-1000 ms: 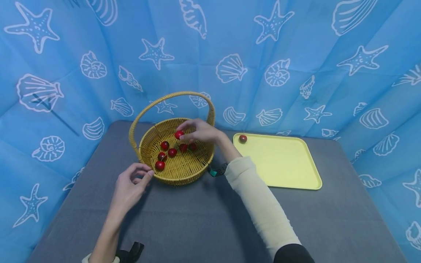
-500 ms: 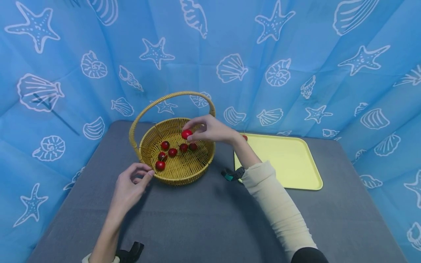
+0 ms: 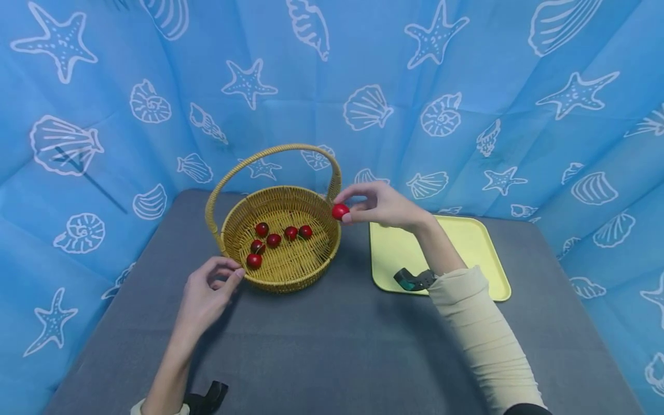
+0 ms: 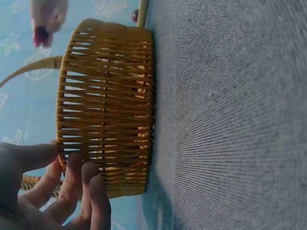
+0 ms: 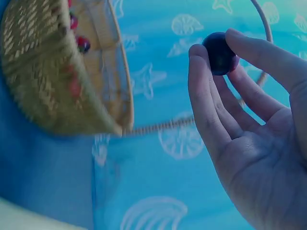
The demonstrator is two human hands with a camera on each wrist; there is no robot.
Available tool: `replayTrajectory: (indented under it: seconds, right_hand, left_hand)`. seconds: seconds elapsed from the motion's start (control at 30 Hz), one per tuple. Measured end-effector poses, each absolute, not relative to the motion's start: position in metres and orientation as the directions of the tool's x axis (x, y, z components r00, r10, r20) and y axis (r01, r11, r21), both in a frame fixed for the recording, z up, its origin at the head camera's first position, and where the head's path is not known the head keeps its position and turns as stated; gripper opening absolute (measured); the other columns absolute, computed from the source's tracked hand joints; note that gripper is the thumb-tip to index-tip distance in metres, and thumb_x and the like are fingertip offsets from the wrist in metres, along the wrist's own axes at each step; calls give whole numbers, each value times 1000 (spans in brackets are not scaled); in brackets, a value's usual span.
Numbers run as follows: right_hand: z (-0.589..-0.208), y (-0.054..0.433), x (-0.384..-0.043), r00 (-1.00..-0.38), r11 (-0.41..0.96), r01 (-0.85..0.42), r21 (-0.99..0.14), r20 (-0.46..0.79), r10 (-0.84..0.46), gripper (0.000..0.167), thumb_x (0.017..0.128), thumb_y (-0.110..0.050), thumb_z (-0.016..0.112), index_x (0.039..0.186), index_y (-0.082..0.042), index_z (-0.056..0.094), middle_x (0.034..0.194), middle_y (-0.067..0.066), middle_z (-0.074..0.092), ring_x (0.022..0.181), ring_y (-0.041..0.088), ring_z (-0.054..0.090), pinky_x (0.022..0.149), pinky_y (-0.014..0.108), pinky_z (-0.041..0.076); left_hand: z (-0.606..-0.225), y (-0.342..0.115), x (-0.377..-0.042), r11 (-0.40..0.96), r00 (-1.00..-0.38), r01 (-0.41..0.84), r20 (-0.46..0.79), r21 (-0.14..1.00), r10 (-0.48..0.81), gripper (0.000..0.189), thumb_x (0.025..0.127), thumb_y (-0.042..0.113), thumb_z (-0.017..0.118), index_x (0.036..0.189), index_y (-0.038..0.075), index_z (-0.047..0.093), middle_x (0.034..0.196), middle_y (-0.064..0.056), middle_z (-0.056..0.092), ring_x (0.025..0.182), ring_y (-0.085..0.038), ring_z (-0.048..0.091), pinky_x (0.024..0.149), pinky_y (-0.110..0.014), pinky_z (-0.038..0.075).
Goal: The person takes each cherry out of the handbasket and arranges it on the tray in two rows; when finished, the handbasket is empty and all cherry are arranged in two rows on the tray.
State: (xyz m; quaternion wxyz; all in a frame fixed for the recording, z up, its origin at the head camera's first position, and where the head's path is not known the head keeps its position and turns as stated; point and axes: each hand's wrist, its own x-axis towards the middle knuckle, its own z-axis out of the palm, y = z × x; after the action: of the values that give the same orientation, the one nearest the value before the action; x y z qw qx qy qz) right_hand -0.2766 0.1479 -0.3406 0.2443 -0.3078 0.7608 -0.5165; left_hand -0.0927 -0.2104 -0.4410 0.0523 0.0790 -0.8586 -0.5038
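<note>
My right hand pinches a red cherry between thumb and fingertips, just off the right side of the wicker basket. From the right wrist camera the same cherry looks dark, held at the fingertips. My left hand grips the basket's near-left rim; in the left wrist view its thumb and fingers meet the rim. Several cherries lie on the basket floor, mostly toward the left and middle. The basket stands upright with its arched handle raised.
A yellow tray lies right of the basket, partly under my right forearm. One cherry shows by the tray in the left wrist view; my right hand hides it from the head camera. A blue seashell-print curtain hangs behind the grey table.
My right hand has carried the cherry up and rightward, from inside the basket to past its right rim. The left hand has stayed on the rim, and the basket has not moved.
</note>
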Motion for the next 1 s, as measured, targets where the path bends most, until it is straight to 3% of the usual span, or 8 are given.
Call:
replayTrajectory:
  seconds: [0.13, 0.2, 0.33, 0.53, 0.77, 1.0]
  right_hand:
    - [-346, 180, -279, -739, 341, -208, -917, -81, -669, 36, 98, -11, 80, 132, -7, 70, 113, 7, 75, 83, 13, 73, 70, 29, 54]
    - [-349, 198, -281, -767, 387, -192, -902, -108, -633, 38, 97, -13, 81, 133, -8, 69, 112, 10, 77, 86, 14, 75, 80, 31, 59]
    - [-357, 231, -284, -813, 445, -165, -880, -134, -567, 40, 98, -14, 81, 135, -5, 69, 128, 17, 75, 102, 18, 82, 99, 32, 62]
    - [-371, 267, -287, -853, 510, -148, -847, -151, -499, 41, 101, -16, 78, 139, -4, 67, 142, 21, 68, 108, 12, 81, 98, 23, 59]
    - [-398, 289, -294, -892, 546, -95, -832, -173, -418, 47, 103, -15, 75, 146, -2, 62, 151, 22, 63, 122, 17, 78, 98, 16, 54]
    - [-428, 296, -305, -919, 535, -77, -841, -148, -366, 43, 102, -9, 75, 143, 0, 65, 157, 24, 57, 121, 25, 78, 91, 20, 59]
  left_hand:
    - [-440, -210, -93, 478, -981, -103, -8, 873, -196, 27, 106, 31, 73, 123, 11, 68, 110, -20, 77, 72, -21, 75, 60, -27, 58]
    - [-440, -210, -94, 477, -980, -111, -15, 872, -200, 27, 106, 31, 73, 123, 11, 68, 110, -20, 77, 73, -21, 75, 60, -27, 59]
    - [-440, -209, -94, 464, -980, -102, -8, 880, -200, 26, 106, 29, 74, 122, 10, 68, 108, -21, 77, 73, -21, 76, 60, -27, 59]
    - [-441, -210, -93, 462, -980, -80, 14, 883, -198, 26, 105, 30, 74, 120, 9, 69, 106, -22, 78, 71, -20, 75, 59, -27, 57]
    - [-441, -210, -92, 467, -980, -85, 11, 880, -198, 25, 105, 28, 74, 121, 9, 69, 107, -22, 78, 70, -20, 74, 59, -27, 57]
    - [-439, -209, -92, 474, -980, -114, -21, 873, -197, 27, 106, 31, 73, 123, 11, 68, 110, -19, 78, 73, -19, 74, 59, -27, 56]
